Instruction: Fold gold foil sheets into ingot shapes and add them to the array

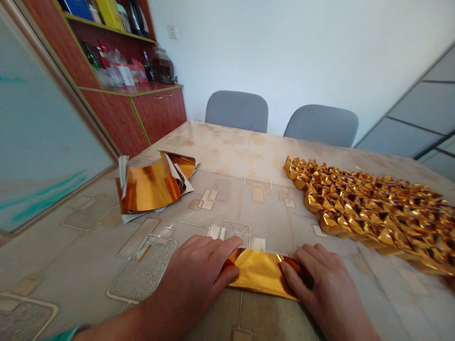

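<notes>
A folded sheet of gold foil paper (259,272) lies flat on the table (249,199) near its front edge. My left hand (195,277) presses on the sheet's left end, fingers together and thumb against its edge. My right hand (320,279) covers the right end, fingers curled down on the fold. Both hands pinch the same sheet against the table.
A stack of gold foil sheets (152,184) with curled edges lies at the left. A large spread of folded gold paper ingots (373,208) fills the right side. Two grey chairs (236,110) stand behind the table. A red wooden cabinet (142,109) stands at the back left.
</notes>
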`<state>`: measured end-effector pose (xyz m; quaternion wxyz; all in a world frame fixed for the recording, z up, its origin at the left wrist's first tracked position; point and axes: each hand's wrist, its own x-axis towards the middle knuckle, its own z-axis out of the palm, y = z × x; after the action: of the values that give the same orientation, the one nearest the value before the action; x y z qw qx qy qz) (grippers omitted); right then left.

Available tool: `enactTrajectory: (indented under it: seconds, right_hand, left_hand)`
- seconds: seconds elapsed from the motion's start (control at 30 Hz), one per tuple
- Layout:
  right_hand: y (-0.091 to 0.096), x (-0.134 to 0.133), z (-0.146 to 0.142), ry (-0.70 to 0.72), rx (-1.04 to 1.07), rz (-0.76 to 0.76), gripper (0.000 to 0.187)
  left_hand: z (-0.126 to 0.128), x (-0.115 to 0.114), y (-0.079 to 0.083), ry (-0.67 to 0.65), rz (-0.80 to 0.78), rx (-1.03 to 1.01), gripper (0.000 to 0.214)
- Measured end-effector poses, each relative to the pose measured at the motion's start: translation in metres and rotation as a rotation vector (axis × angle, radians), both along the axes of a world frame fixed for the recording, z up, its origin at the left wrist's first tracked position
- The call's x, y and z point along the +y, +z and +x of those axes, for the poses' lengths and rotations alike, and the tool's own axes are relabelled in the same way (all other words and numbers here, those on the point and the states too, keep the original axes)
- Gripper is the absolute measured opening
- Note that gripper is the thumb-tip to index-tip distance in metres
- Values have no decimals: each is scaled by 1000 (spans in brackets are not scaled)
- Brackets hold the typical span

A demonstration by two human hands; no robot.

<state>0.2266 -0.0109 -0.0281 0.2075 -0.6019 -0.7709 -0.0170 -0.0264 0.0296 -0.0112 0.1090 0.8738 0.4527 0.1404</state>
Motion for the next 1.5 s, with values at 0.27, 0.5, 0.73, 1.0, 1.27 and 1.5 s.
enactTrajectory:
  seconds: [0.27, 0.5, 0.73, 1.0, 1.27, 1.5]
  right_hand:
    - [5, 0, -5, -14, -10, -15, 24]
    - [7, 2, -7, -44, -39, -50, 22]
    - [8, 3, -10, -52, -64, 11, 23]
    - [10, 4, -11, -100, -90, -58, 19]
    - [13, 3, -14, -73, -114, 9, 20]
    - [14, 2, -14, -62, -132, 24, 21]
  left_hand:
    - [-1, 3, -1, 31, 39, 3, 20]
    - [2, -12, -2, -283, 338, -74, 37]
    - [8, -21, -3, -572, -91, 60, 83]
    - [8, -22, 6, -546, -174, 64, 81]
    - [6, -26, 8, -528, -164, 50, 80]
    - [6, -27, 12, -507, -222, 87, 90]
